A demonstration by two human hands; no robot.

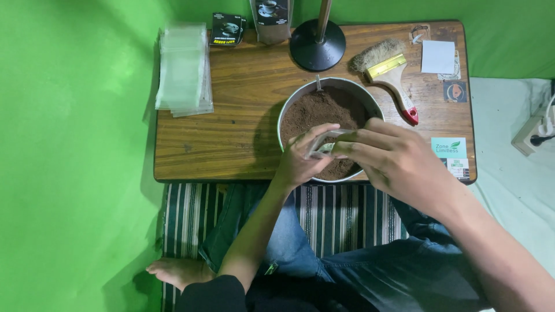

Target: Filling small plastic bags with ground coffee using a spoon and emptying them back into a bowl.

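A round metal bowl (289,110) full of brown powder stands on a small wooden table (243,104). A spoon handle (318,82) sticks out of the powder at the bowl's far side. Over the near rim, my left hand (300,159) and my right hand (393,159) both pinch a small clear plastic pouch (328,143) between their fingers. The pouch is partly hidden by my fingers, and I cannot tell whether anything is in it.
A stack of clear pouches (184,69) lies at the table's left end. Two dark printed packets (226,29) and a black lamp base (317,43) stand at the back. A paintbrush (388,72) and a white card (437,56) lie at the right. A power strip (535,132) sits on the floor.
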